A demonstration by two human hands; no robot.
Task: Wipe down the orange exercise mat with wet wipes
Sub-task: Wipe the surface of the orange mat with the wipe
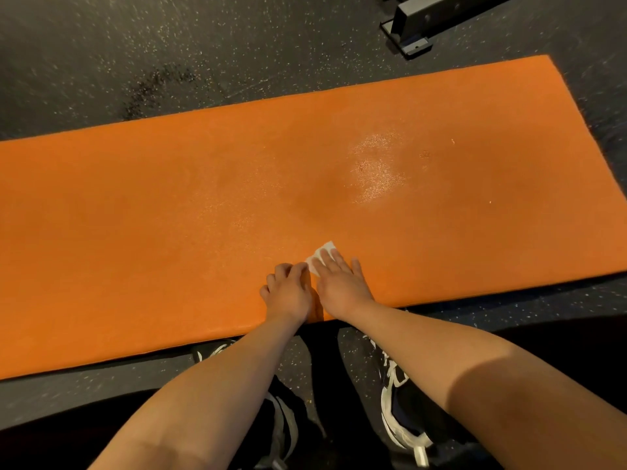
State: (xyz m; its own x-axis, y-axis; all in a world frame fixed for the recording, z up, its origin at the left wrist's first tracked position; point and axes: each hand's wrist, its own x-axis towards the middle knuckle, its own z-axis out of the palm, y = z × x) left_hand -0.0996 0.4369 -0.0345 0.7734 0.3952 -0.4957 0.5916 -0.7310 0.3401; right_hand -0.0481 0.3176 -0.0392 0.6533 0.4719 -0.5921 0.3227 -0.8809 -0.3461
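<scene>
The orange exercise mat (169, 198) lies flat across the speckled floor, with a wet shine near its middle right. A small white wet wipe (322, 252) lies on the mat near its front edge. My right hand (339, 283) presses on the wipe with flat, straight fingers that cover most of it. My left hand (288, 290) rests on the mat just left of it, fingers curled, its fingertips at the wipe's left corner. Whether it pinches the wipe I cannot tell.
Dark speckled rubber floor (135, 45) surrounds the mat. A black metal equipment base (417, 25) stands at the far right beyond the mat. My two shoes (397, 401) sit on the floor at the mat's front edge.
</scene>
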